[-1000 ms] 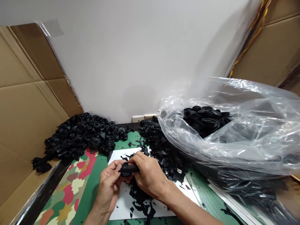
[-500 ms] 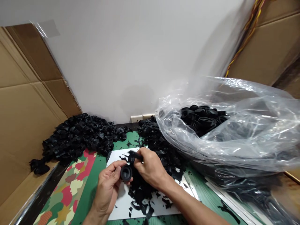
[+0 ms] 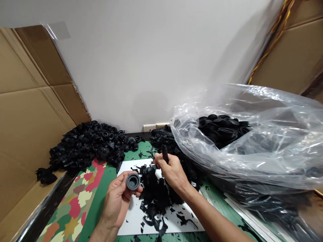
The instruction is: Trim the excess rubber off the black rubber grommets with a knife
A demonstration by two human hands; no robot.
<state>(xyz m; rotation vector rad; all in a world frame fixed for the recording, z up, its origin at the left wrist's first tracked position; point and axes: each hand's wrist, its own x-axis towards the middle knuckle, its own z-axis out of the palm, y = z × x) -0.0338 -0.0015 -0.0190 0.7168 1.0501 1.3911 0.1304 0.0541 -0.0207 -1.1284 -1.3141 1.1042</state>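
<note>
A black rubber grommet [image 3: 133, 182] is gripped in the left hand [image 3: 116, 201], just left of a heap of black rubber scraps [image 3: 153, 191] on a white board [image 3: 131, 220]. A thin black strip, seemingly a trimming [image 3: 165, 154], is pinched in the right hand [image 3: 173, 171]. A dropped grommet could be lost among the scraps. A clear plastic bag [image 3: 227, 161] lies far right.

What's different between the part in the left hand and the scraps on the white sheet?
The black rubber ring is one round piece with a central hole; the scraps are ragged, thin shreds. The ring sits in the left hand; the scraps lie heaped on the white sheet. Both are black and look like rubber.
</note>
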